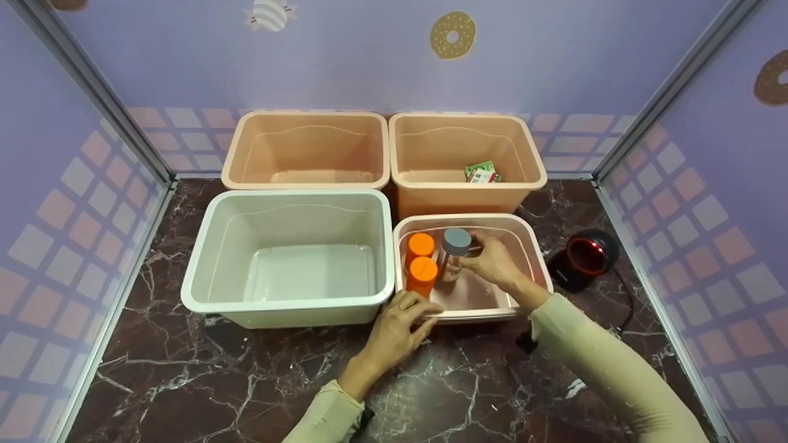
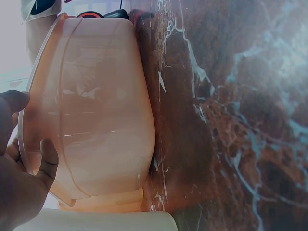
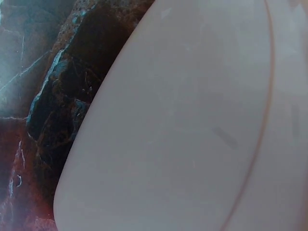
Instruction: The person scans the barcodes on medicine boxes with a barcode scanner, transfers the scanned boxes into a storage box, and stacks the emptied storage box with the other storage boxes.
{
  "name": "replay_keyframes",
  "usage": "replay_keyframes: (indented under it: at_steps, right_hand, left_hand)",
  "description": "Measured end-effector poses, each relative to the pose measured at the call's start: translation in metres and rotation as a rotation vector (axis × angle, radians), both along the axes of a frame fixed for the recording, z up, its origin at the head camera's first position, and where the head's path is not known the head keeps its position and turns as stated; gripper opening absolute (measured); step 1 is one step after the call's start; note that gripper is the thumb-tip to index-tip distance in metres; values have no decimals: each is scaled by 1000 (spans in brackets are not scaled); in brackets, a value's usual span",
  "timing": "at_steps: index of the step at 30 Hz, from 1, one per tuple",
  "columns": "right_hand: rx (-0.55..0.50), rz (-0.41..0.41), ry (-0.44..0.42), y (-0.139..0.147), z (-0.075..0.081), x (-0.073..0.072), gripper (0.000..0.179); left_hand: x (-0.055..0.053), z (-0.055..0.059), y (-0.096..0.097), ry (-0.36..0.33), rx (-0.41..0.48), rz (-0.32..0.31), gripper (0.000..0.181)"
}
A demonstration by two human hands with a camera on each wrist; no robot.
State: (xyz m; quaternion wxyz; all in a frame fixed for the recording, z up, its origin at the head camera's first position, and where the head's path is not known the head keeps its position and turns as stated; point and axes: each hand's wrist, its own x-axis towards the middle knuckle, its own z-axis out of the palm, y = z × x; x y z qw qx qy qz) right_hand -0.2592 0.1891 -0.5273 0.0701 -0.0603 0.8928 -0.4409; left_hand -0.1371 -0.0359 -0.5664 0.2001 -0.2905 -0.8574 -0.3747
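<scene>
Right hand [image 1: 492, 261] grips a clear cylindrical jar with a grey lid [image 1: 454, 251], upright inside a pale pink plastic bin [image 1: 474, 315]. Left hand [image 1: 394, 329] holds the bin's near rim, thumb outside. Two orange-capped cylindrical containers [image 1: 423, 271] stand along the bin's left side. White rectangular plastic tub [image 1: 289, 307] just beside, on dark marbled tabletop [image 1: 443, 394].
</scene>
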Motion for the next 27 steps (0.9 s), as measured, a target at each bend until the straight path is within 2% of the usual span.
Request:
replay_keyframes:
  at_steps: [6,13,18,23,27]
  right_hand:
    - [-61,7,11,5,7,3,59]
    - [-52,-18,54,14,15,4,58]
    - [-95,-27,30,21,21,6,57]
    - [-122,-33,21,27,26,8,57]
    - [-167,-39,53,31,27,10,55]
  left_hand:
    - [0,0,0,2,-3,-1,18]
    - [1,0,0,-14,-11,-4,17]
    - [1,0,1,-21,-15,1,19]
    - [0,-1,1,-7,9,-1,21]
    - [-1,0,1,2,23,-11,21]
